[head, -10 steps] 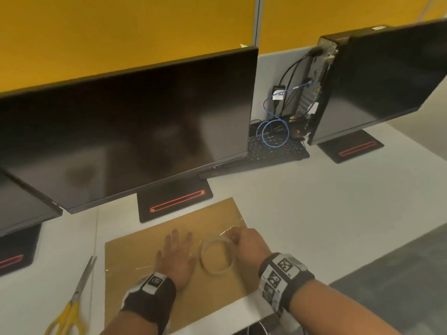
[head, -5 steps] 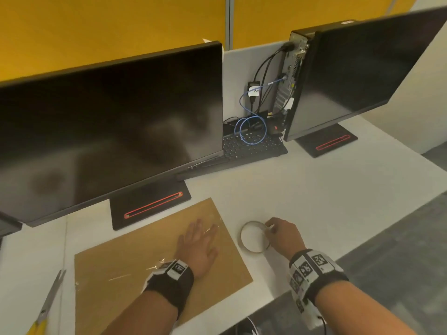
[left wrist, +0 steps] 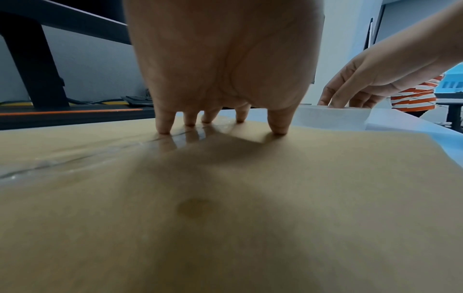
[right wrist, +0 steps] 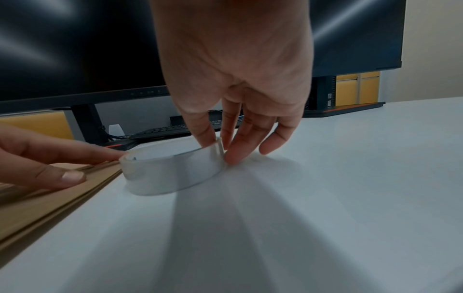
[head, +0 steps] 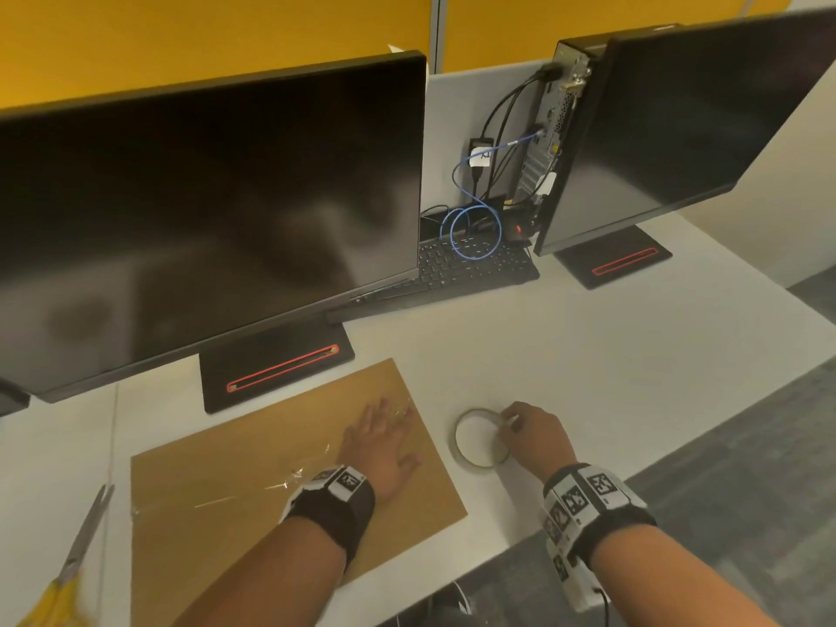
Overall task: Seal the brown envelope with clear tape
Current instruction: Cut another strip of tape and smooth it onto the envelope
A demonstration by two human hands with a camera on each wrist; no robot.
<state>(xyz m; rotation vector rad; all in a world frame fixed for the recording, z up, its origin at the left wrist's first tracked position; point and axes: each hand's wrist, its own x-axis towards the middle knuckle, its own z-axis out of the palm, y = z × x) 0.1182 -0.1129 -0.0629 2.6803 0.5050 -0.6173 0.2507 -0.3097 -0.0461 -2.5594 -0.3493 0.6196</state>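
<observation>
The brown envelope lies flat on the white desk in front of the left monitor. A strip of clear tape shines along it. My left hand lies flat on the envelope's right part, fingers spread, fingertips pressing on the tape. The roll of clear tape lies flat on the desk just right of the envelope. My right hand pinches the roll's far right rim, thumb inside and fingers outside.
Yellow-handled scissors lie at the far left of the desk. Two dark monitors on black bases stand behind, with a keyboard and cables between them. The desk's front edge runs close under my right wrist.
My right hand carried the roll off the envelope to the desk on its right and set it down. My left hand slid right along the tape on the envelope.
</observation>
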